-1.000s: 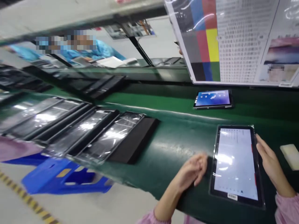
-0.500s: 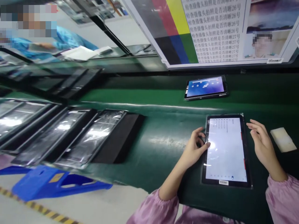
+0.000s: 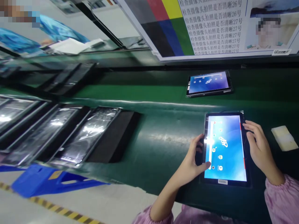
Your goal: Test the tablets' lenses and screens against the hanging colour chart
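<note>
A tablet [image 3: 230,146] in a clear film lies flat on the green bench, its lit screen showing a blue home page with icons. My left hand [image 3: 192,160] is at its left edge, thumb stretched onto the lower left of the screen, the other fingers loosely bent beside the edge and partly hidden. Along the right edge, my right hand [image 3: 259,147] has its fingers extended, fingertips close to or touching the frame; it holds nothing. A pale yellow sponge-like pad [image 3: 284,137] rests to the right of that hand.
Behind lies a second lit tablet [image 3: 208,83] on the green belt [image 3: 140,93]. Film-wrapped tablets [image 3: 90,133] lean on black blocks [image 3: 114,135] at left. A chart board [image 3: 173,34] hangs above. A blue stool [image 3: 35,182] stands below; a person in blue sleeves [image 3: 62,29] is across.
The tablet's screen went from a white page to the blue home page. My left thumb moved down the screen's left side. My right fingers came closer to the right edge. The view shifted slightly.
</note>
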Action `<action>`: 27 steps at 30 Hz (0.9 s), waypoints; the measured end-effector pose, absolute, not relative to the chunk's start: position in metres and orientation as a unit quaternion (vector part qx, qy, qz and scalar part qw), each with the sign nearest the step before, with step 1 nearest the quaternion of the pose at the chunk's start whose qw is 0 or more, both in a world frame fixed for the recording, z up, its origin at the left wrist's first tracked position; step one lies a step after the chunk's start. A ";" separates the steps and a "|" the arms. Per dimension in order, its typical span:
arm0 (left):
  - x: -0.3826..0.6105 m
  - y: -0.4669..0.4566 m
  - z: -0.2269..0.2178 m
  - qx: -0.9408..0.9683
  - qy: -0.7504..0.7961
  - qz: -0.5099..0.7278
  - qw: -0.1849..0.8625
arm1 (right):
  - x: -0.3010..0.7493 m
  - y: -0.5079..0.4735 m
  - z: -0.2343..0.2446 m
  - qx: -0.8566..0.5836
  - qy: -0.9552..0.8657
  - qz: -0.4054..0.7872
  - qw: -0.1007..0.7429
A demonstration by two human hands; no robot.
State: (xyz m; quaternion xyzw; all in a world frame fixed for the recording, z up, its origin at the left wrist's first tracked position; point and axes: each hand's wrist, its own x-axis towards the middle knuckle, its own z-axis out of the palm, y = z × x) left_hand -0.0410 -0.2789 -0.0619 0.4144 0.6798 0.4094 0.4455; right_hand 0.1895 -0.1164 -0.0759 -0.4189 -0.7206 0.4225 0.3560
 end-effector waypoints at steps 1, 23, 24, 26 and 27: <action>-0.039 -0.280 -0.061 0.422 0.684 0.400 0.441 | 0.189 -0.117 -0.076 -0.418 -0.724 0.420 0.353; -0.076 -0.179 -0.070 0.410 0.771 0.375 0.312 | 0.189 -0.117 -0.074 -0.418 -0.711 0.427 0.370; -0.076 -0.167 -0.071 0.406 0.774 0.378 0.304 | 0.189 -0.117 -0.075 -0.421 -0.705 0.433 0.372; -0.077 -0.151 -0.072 0.395 0.773 0.395 0.302 | 0.190 -0.115 -0.076 -0.423 -0.692 0.449 0.376; -0.077 -0.147 -0.073 0.388 0.769 0.405 0.307 | 0.191 -0.114 -0.076 -0.423 -0.685 0.458 0.377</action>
